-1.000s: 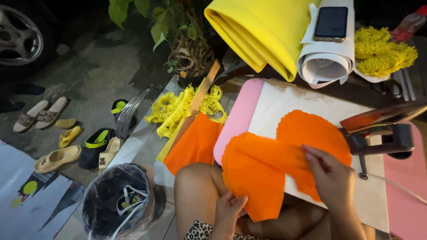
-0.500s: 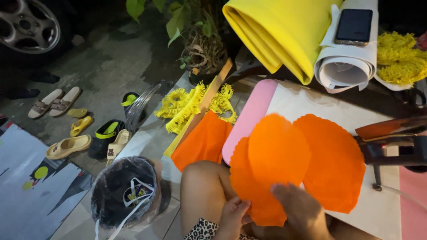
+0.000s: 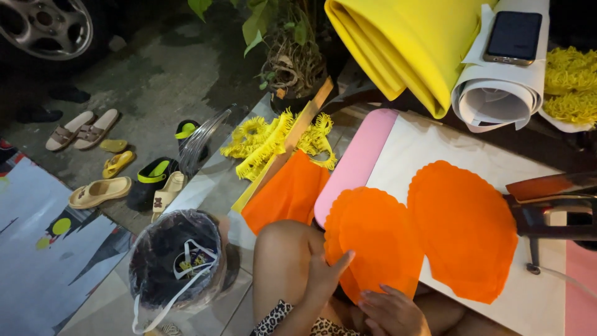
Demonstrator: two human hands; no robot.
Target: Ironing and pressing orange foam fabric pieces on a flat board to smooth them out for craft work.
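Fingers [image 3: 339,260] of the left hand [image 3: 320,280] are spread apart and pressed flat against the near edge of a scalloped orange foam petal [image 3: 376,239], pinning it where it overhangs the person's bare knee [image 3: 283,258] so it doesn't slide off. Right hand [image 3: 393,311] sits low, just under that petal's bottom edge, fingers loosely curled and closed on nothing that I can see.

Beside it, a second scalloped orange foam petal [image 3: 463,230] lies flat on the white paper sheet [image 3: 435,146] covering the surface, apart from the first or barely meeting it. So that's two cut petals, and a third orange piece, an uncut folded sheet [image 3: 286,193], hangs off the left end beside a pink foam board [image 3: 357,158].

Further out: one big roll of yellow foam [image 3: 398,43], one roll of white paper [image 3: 497,93] with a dark phone [image 3: 513,36] resting on top, out of the way. Yellow fringed trimmings lie in two heaps, one [image 3: 270,140] on the floor by a potted plant [image 3: 289,62], one [image 3: 572,84] at the right. A lined bin [image 3: 177,261] stands by the knee, within reach for scraps. Sandals [image 3: 99,190] are scattered on the floor, at least seven.
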